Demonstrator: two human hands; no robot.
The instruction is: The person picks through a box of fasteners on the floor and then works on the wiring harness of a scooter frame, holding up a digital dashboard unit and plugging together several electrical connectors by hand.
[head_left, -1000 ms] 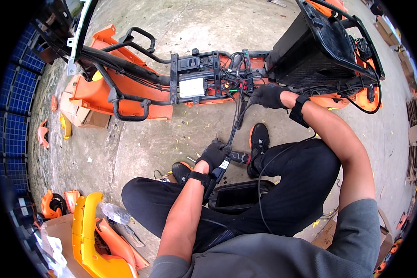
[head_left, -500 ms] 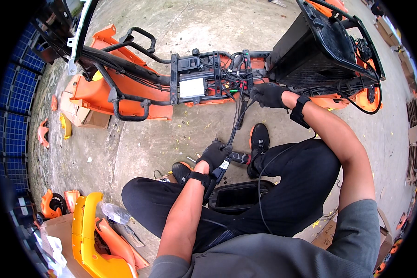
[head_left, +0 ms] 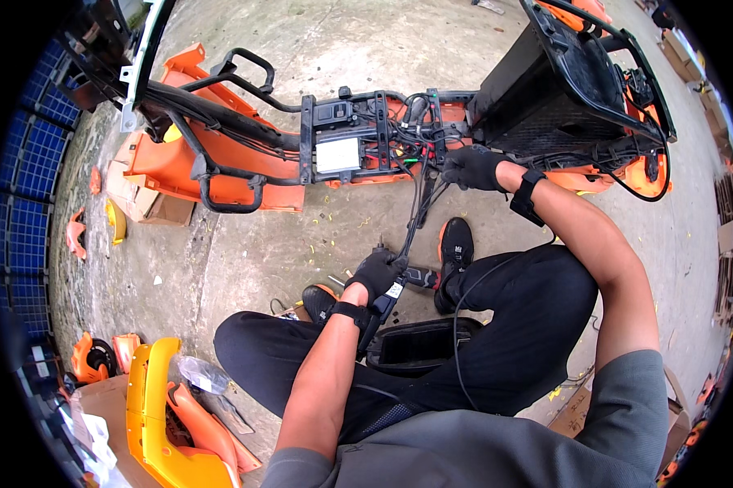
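In front of me lies a scooter frame [head_left: 308, 138] with orange panels and a tangle of black wires [head_left: 415, 134] at its middle. My left hand [head_left: 376, 272], in a black glove, is closed round a black cable bundle where it meets a dark module [head_left: 389, 298] with a white label. From there the cables [head_left: 415, 220] run up to the frame. My right hand [head_left: 472, 167], also gloved, is closed at the frame's near edge beside the wires; its fingertips seem to pinch a thin cable, partly hidden. A white-topped box [head_left: 338, 154] sits in the frame.
A red and black power tool [head_left: 422, 277] lies between my shoes, partly behind my left hand. Close to my legs sits an open black container [head_left: 415, 346]. Yellow and orange panels [head_left: 151, 407] lie at lower left. A black bin-shaped part [head_left: 529, 98] rises at the frame's right.
My right fingers have shifted slightly, and the cable stretch by them has moved, now hanging closer to the other cables. My left hand stays almost still on the bundle.
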